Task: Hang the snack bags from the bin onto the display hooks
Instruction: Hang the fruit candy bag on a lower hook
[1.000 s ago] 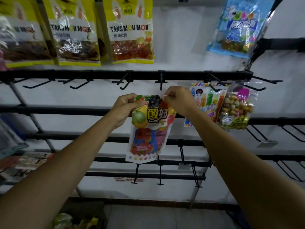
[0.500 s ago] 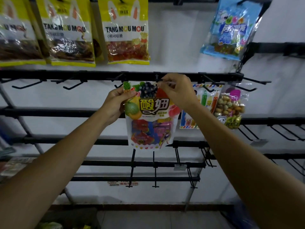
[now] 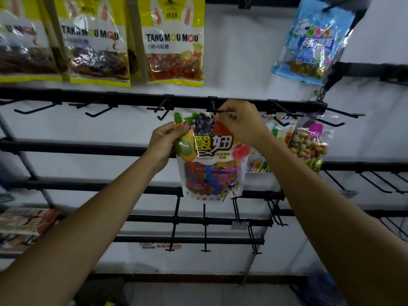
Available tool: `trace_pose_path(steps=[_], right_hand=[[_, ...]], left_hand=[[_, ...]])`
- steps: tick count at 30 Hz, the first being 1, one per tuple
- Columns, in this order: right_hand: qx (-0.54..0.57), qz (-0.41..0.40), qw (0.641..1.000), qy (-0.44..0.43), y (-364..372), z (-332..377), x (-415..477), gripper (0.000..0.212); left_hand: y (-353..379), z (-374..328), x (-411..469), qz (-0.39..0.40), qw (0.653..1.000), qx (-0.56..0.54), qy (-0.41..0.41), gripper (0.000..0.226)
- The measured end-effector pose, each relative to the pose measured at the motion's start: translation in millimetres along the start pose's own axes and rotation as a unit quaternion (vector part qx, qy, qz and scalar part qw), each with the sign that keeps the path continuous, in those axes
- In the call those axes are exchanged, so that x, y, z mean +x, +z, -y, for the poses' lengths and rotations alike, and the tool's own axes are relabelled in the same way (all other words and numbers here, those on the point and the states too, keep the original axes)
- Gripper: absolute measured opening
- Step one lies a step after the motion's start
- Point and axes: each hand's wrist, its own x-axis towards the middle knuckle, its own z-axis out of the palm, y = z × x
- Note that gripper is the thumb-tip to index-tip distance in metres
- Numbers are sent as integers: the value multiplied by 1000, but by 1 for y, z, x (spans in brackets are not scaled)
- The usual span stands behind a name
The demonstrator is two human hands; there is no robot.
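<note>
- Up close, the right hand (image 3: 240,121) pinches the top edge of the fruit-candy bag (image 3: 212,164), its curled fingers right at the tip of a black hook (image 3: 217,111).
- The left hand (image 3: 164,143) grips the bag's upper left corner, thumb in front, steadying it.
- The bag hangs upright between both hands. The right hand covers its hanging hole, so I cannot tell if the prong is through.
- Just to the right on the same rail (image 3: 132,99), a striped-top pouch (image 3: 260,164) and a bag of coated nuts (image 3: 309,142) already hang.
- On the row above are yellow TANG MOU MOU bags (image 3: 174,40) and a blue bag (image 3: 315,40).
- The job looks partly done: this bag wants seating, and many bare hooks (image 3: 35,109) remain to the left and below.
- The bin is not plainly in view, so its remaining stock is unknown.
</note>
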Motion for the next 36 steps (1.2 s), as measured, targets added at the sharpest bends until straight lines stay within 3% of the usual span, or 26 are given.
trace_pose_path(steps=[6,11,15,20,27,31,36], right_hand=[[-12,5,1000,12,1,3,0,18],[-23,11,1000,11,0,9,-5,18],[-42,17,999,2,0,6,-10,22],[-30,-13,999,20,5,3,-6,17],[-27,-60,997,41,23,-11,-6,9],[-75,-104,991,48,26,-14,-2,21],[-197,-207,958,19,39,-29,-2,19]], left_hand=[[-4,-3,6,-5,1000,16,23,35],[-6,-6,0,9,1000,10,26,20],[-9,-1,-2,5,999,26,35,47],[-5,-7,-2,-1,999,14,42,11],[-7,7,4,-35,998,44,21,19],[-8,16,11,-41,996,71,22,8],[-15,32,21,-46,994,97,33,9]])
